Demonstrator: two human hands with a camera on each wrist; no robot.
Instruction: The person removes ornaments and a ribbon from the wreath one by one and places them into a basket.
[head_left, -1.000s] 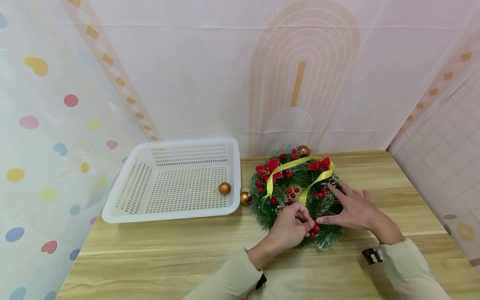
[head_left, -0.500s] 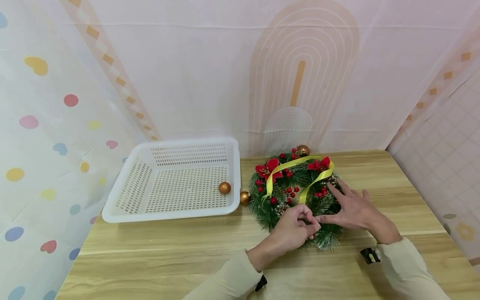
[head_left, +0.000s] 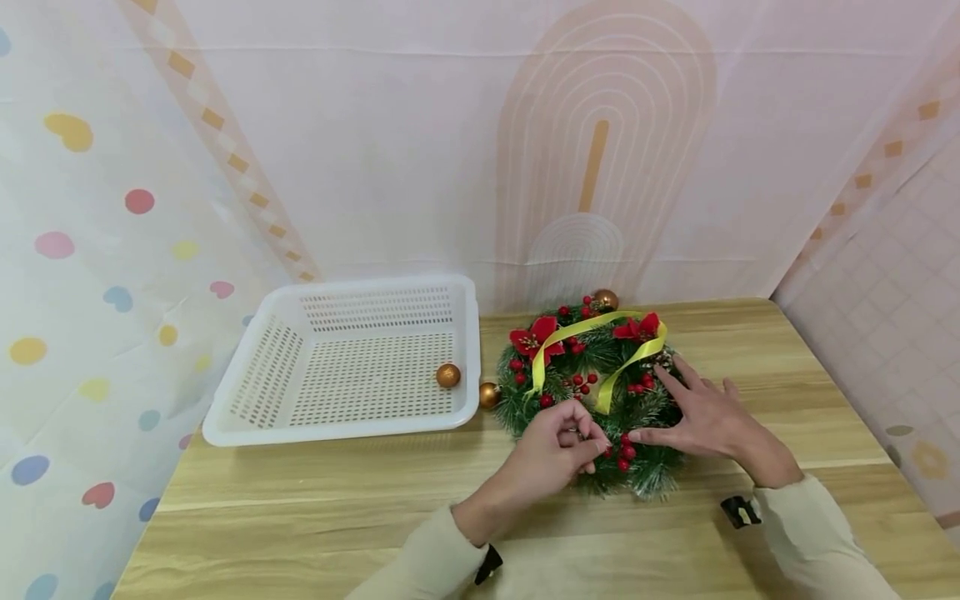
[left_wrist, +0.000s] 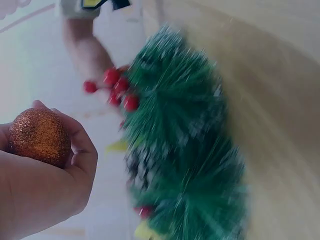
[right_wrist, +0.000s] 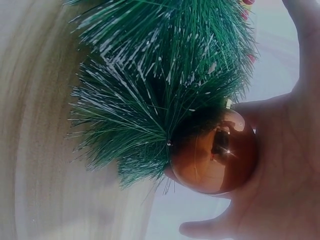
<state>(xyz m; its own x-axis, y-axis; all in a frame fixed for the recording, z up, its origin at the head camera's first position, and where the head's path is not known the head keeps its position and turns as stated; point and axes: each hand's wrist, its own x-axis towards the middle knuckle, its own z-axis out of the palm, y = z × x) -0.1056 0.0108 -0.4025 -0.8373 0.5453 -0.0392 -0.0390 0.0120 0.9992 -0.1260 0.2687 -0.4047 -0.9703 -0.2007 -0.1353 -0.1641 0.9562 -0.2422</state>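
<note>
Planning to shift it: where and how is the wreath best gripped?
Probably pinch the wreath at its near edge, thumb above and fingers beneath, coming from the near side: it lies flat, bristles stick out there, while a gold ball and the white basket crowd its left edge.

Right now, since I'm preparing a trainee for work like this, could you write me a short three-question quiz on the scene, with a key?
1. How many copper balls lie inside the white basket?

2. True or false: the left grip holds a glittery ball.

3. Where does the yellow ribbon lie?
a) inside the basket
b) across the wreath
c) on the bare table left of the basket

Key: 1. One. 2. True; the left wrist view shows it. 3. b.
</note>
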